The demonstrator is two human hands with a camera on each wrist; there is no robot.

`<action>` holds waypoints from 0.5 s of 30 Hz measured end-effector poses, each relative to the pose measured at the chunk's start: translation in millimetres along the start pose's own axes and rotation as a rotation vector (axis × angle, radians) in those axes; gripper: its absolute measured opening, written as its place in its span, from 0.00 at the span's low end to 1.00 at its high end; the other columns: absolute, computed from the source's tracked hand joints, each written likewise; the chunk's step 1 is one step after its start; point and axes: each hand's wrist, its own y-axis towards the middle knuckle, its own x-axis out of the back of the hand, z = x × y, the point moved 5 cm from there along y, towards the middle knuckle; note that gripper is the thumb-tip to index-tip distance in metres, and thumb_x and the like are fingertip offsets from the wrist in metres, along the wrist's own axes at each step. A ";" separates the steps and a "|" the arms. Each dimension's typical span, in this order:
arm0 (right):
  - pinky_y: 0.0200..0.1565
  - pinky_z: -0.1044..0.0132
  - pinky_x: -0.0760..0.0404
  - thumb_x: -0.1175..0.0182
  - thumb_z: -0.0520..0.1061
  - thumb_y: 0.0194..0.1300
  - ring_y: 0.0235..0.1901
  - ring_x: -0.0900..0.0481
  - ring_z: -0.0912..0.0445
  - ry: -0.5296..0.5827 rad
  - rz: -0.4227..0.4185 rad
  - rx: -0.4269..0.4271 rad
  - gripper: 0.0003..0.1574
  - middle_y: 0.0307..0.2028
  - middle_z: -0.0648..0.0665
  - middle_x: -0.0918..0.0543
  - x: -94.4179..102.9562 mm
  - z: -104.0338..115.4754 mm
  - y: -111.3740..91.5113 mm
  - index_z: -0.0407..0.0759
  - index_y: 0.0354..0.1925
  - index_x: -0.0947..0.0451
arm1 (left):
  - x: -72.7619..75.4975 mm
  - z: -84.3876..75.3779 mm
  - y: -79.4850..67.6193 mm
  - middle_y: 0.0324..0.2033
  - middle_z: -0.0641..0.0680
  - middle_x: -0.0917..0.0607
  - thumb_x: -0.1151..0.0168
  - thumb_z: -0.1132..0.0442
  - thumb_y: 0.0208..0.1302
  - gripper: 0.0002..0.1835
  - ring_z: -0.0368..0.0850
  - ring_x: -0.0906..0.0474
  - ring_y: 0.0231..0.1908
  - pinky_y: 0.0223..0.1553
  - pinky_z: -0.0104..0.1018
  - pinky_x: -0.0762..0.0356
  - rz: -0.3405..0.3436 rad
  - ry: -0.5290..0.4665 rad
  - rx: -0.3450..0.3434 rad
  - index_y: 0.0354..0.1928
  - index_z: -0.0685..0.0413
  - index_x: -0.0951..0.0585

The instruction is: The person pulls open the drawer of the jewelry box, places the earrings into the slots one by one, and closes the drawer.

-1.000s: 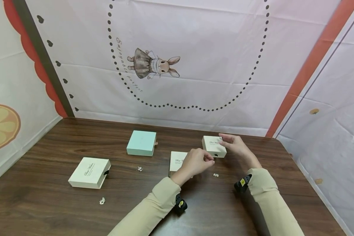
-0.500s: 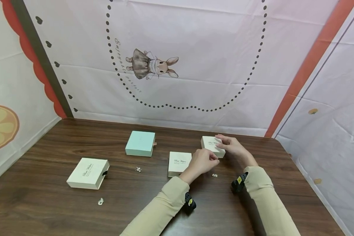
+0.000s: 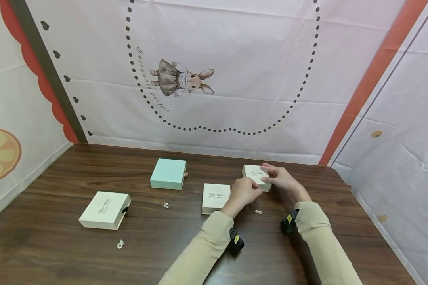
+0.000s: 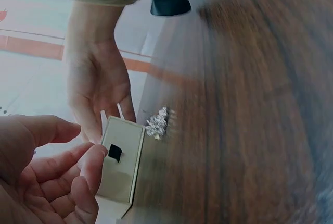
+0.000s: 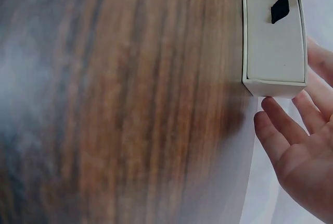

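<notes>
A cream gift box [image 3: 255, 173] with dark print and a black ribbon tab [image 4: 115, 153] on its front stands at the back right. My right hand [image 3: 283, 180] reaches over its right end, fingers fairly straight and touching the box. In front of it is my left hand [image 3: 245, 192], its fingers loosely bent beside the tab. One left fingertip is close to the ribbon while the thumb stays apart; whether that fingertip touches cannot be made out. A small sparkly piece of jewellery [image 4: 157, 123] lies on the table before the box.
Another cream box [image 3: 215, 195] stands by my left wrist. Further left are a mint box [image 3: 169, 173] and a third cream box [image 3: 105, 209]. Small shiny pieces [image 3: 166, 205] lie before these. Printed cloth hangs behind the brown table [image 3: 75, 261].
My left hand has moved right and come nearer the box's front. My right hand has shifted slightly left, further onto the box. The view has drifted slightly.
</notes>
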 end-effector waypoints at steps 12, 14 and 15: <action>0.62 0.47 0.44 0.41 0.38 0.59 0.65 0.46 0.38 0.000 0.007 0.020 0.34 0.67 0.30 0.48 0.7 0.8 -2.1 0.28 0.61 0.39 | -8.6 5.2 1.8 0.15 0.47 0.20 0.37 0.56 0.54 0.15 0.39 0.30 0.17 0.18 0.30 0.37 0.009 0.027 0.098 0.13 0.51 0.20; 0.62 0.47 0.43 0.41 0.38 0.59 0.65 0.46 0.38 0.001 0.010 0.017 0.34 0.67 0.31 0.48 0.0 1.5 -2.4 0.28 0.61 0.40 | -9.6 5.7 2.5 0.13 0.46 0.22 0.38 0.55 0.54 0.17 0.40 0.30 0.17 0.17 0.31 0.38 0.007 0.038 0.118 0.10 0.50 0.24; 0.62 0.47 0.44 0.41 0.38 0.59 0.65 0.47 0.38 0.003 0.012 0.014 0.35 0.67 0.31 0.48 -0.5 1.8 -2.6 0.28 0.61 0.40 | -10.1 6.0 2.7 0.12 0.46 0.24 0.38 0.55 0.54 0.19 0.41 0.31 0.17 0.17 0.31 0.38 0.004 0.044 0.125 0.09 0.49 0.26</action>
